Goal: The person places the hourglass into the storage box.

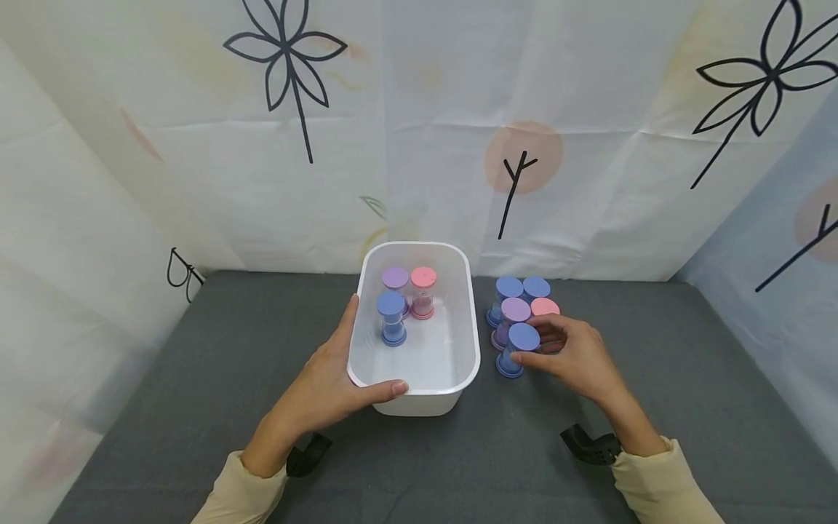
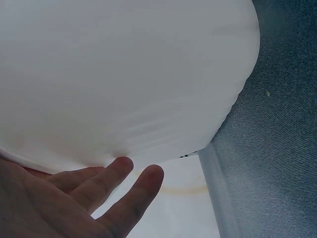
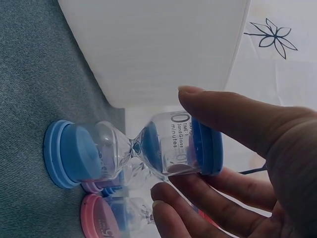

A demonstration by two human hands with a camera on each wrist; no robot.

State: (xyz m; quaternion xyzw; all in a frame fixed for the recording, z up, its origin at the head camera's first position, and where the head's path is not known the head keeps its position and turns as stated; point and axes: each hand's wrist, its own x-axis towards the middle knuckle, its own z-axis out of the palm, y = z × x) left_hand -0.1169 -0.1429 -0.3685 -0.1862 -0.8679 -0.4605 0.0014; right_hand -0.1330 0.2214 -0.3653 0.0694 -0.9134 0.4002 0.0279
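Note:
My left hand (image 1: pixel 327 382) holds a white plastic tub (image 1: pixel 469 320) at its near left corner, thumb over the front rim. Its fingers lie against the outer wall, as the left wrist view shows. Inside stand a purple sand timer (image 1: pixel 396 277), a pink sand timer (image 1: pixel 423 278) and a blue sand timer (image 1: pixel 392 331). Right of the tub, my right hand (image 1: pixel 579 356) holds another blue sand timer (image 3: pixel 176 144) near its top cap, thumb on one side and fingers on the other. Blue sand and printed lettering show through its glass.
Behind the held timer stand another purple timer (image 1: pixel 515 311), a pink timer (image 1: pixel 545 306) partly hidden by my fingers, and two blue timers (image 1: pixel 508 287). A dark grey cloth (image 1: pixel 262 342) covers the table. White printed fabric (image 1: pixel 425 145) hangs behind and at the sides.

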